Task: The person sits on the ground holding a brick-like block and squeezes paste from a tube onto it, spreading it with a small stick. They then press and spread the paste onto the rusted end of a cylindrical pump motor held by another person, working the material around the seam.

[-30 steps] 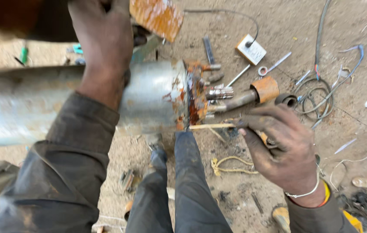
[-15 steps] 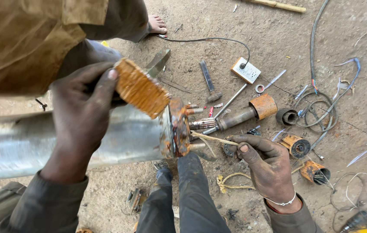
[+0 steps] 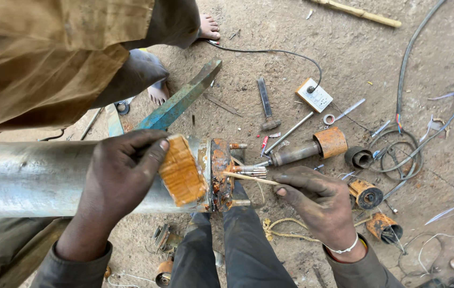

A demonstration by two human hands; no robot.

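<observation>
My left hand (image 3: 120,178) grips an orange ribbed block (image 3: 182,170) and holds it against the end of a large grey metal cylinder (image 3: 40,176) that lies across my lap. The cylinder's rusty end flange (image 3: 220,173) carries threaded studs and a splined shaft (image 3: 251,170). My right hand (image 3: 320,205) pinches a thin pale stick (image 3: 248,177) whose tip touches the flange face. A white bracelet circles that wrist.
A person in brown clothes stands barefoot (image 3: 205,26) at the upper left beside a blue-green metal bar (image 3: 181,98). On the dirt lie a hammer (image 3: 266,104), a white socket box (image 3: 315,95), a rusty shaft part (image 3: 312,149), rusty round parts (image 3: 365,193), cables (image 3: 403,154) and yellow rope (image 3: 283,229).
My left hand brought the orange block down from above the cylinder onto its end near the flange. The right hand kept the stick at the flange. The view shifted upward.
</observation>
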